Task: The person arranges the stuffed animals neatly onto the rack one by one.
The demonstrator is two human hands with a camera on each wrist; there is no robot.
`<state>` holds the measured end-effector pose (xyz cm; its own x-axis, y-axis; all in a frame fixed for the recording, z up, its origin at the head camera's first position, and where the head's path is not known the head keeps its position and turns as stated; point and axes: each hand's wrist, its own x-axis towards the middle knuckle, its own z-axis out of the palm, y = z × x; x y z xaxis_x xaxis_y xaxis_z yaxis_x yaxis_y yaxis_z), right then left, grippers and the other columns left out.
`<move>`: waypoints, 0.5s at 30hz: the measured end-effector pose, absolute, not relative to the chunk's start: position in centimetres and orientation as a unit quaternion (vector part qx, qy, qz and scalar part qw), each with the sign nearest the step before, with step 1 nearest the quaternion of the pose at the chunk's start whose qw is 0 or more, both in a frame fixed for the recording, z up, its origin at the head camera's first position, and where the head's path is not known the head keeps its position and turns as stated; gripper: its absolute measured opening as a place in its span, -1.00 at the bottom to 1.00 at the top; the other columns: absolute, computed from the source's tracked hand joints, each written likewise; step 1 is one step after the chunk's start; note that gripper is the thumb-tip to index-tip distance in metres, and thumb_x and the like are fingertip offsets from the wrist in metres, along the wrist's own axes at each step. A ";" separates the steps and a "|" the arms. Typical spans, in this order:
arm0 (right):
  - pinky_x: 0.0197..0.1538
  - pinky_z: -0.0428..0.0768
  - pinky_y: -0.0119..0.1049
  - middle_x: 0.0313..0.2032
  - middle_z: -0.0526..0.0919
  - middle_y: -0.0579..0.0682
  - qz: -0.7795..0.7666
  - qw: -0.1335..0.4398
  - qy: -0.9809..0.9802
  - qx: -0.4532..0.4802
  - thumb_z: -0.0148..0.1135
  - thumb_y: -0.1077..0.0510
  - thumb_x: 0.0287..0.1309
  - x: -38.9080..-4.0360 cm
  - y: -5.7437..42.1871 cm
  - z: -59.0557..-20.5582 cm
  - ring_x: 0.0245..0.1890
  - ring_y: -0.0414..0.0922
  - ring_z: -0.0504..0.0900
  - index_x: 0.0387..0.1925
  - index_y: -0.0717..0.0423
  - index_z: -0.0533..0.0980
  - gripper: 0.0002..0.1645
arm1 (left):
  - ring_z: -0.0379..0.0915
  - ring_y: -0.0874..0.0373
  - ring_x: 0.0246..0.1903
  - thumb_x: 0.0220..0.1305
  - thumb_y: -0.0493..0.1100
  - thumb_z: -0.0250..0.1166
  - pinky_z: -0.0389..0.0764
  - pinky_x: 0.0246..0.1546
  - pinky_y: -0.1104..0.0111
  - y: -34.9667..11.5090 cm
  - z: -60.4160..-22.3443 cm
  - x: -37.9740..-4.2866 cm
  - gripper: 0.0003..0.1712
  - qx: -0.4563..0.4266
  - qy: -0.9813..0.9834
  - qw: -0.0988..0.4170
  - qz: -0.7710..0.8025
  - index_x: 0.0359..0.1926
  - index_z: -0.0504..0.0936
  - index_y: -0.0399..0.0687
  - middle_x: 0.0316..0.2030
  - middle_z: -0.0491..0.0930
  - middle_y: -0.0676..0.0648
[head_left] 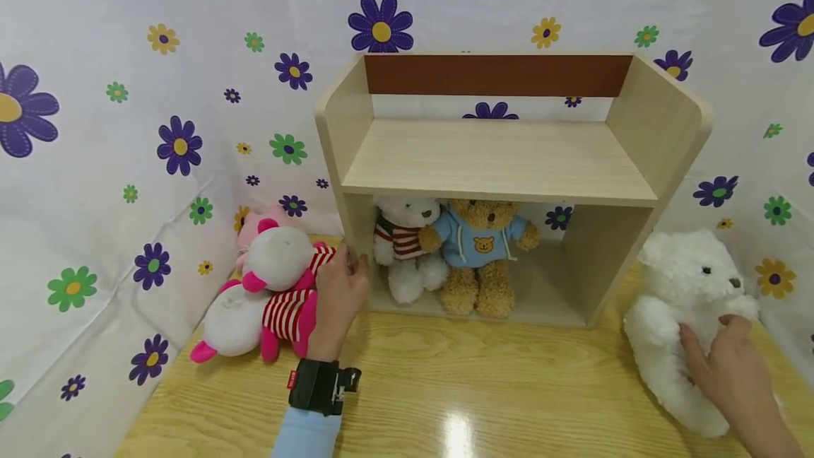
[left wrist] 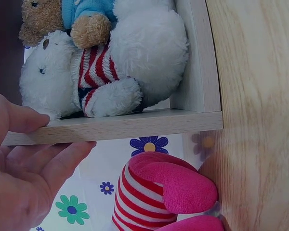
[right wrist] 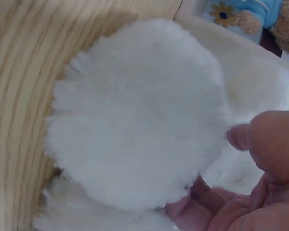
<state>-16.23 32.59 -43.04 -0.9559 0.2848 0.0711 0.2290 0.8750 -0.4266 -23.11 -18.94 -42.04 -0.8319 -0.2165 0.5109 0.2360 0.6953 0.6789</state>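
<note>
A small wooden desktop shelf (head_left: 502, 161) stands on the table against the flowered cloth. My left hand (head_left: 340, 292) grips the front edge of its left side panel (left wrist: 115, 126), thumb inside and fingers outside. In the lower compartment sit a white teddy bear in a striped sweater (head_left: 407, 242) and a brown teddy bear in a blue hoodie (head_left: 480, 249), side by side. To the right of the shelf, my right hand (head_left: 731, 362) holds a larger plain white teddy bear (head_left: 687, 281) by its front. Its rounded white fur (right wrist: 139, 115) fills most of the right wrist view.
Left of the shelf lie several pink-and-white plush toys, including one in red stripes (head_left: 286, 313) and another with a white head (head_left: 280, 256). The upper shelf board (head_left: 496, 154) bears nothing. Wooden tabletop (head_left: 477, 373) extends in front.
</note>
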 end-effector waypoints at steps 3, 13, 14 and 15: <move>-0.18 0.52 0.32 -0.19 0.40 0.84 0.212 0.015 -0.964 -0.157 -0.10 -0.06 0.48 -16.9 33.0 -42.8 -0.20 0.62 0.52 0.35 0.73 -0.22 -0.03 | 0.36 0.06 -0.62 0.37 -0.26 0.23 0.35 -0.59 0.30 -19.0 -42.0 -23.1 -0.79 -0.007 -0.873 0.289 -0.392 -0.06 0.59 -0.32 -0.54 0.64 -0.26; 0.03 0.53 0.34 0.13 0.20 0.87 0.176 -0.092 -0.976 -0.083 0.14 -0.29 0.36 -18.2 34.6 -42.0 0.07 0.65 0.40 0.36 0.79 -0.16 0.27 | 0.58 -0.07 -0.52 0.38 -0.25 0.22 0.53 -0.51 0.20 -19.2 -42.1 -22.9 -0.75 -0.003 -0.874 0.280 -0.398 0.01 0.59 -0.31 -0.42 0.72 -0.30; 0.01 0.54 0.34 0.10 0.22 0.87 0.173 -0.083 -0.979 -0.073 0.19 -0.23 0.34 -18.3 34.6 -42.0 0.05 0.65 0.41 0.34 0.79 -0.12 0.23 | 0.59 -0.08 -0.51 0.38 -0.25 0.22 0.53 -0.50 0.19 -19.2 -42.1 -22.9 -0.74 -0.003 -0.873 0.280 -0.398 0.01 0.59 -0.31 -0.41 0.72 -0.30; 0.02 0.52 0.35 0.09 0.21 0.89 0.172 -0.077 -0.980 -0.068 0.24 -0.17 0.31 -18.3 34.6 -41.9 0.05 0.66 0.38 0.32 0.80 -0.09 0.20 | 0.60 -0.08 -0.51 0.38 -0.25 0.22 0.54 -0.50 0.19 -19.2 -42.2 -22.9 -0.75 -0.003 -0.874 0.280 -0.398 0.01 0.59 -0.30 -0.41 0.72 -0.30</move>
